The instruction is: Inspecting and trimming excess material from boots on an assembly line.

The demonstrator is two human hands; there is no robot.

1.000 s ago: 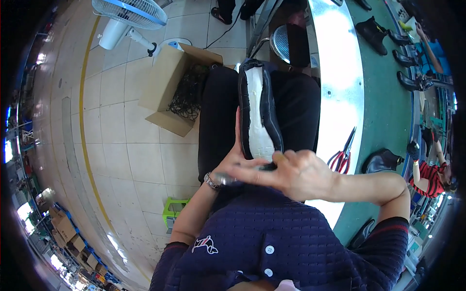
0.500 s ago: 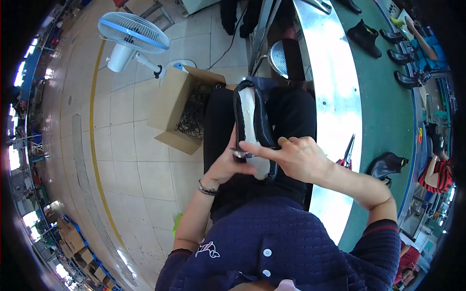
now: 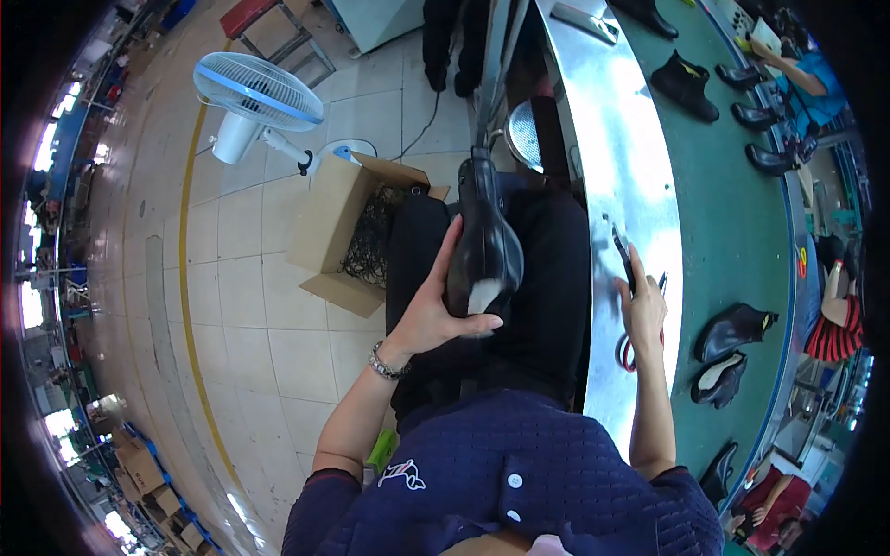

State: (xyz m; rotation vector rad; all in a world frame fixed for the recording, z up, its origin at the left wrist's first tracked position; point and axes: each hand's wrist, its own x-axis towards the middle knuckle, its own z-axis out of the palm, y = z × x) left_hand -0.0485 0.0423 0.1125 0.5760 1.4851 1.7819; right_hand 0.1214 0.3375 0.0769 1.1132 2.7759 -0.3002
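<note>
Black shoe point(image 3: 484, 243) gripped by left hand point(image 3: 434, 310), right hand point(image 3: 642, 298) closing on scissors point(image 3: 633, 306) at bench edge point(image 3: 593, 278)

Green workbench point(image 3: 742, 222), black shoes point(image 3: 684, 85), scissors point(image 3: 633, 306)

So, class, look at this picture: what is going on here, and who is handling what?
A seated person holds a black shoe on their lap with the left hand, its white lining showing at the heel end. Their right hand rests on red-handled scissors on the shiny metal edge of a green workbench, where other black shoes lie. A cardboard box and a fan stand on the tiled floor.
</note>
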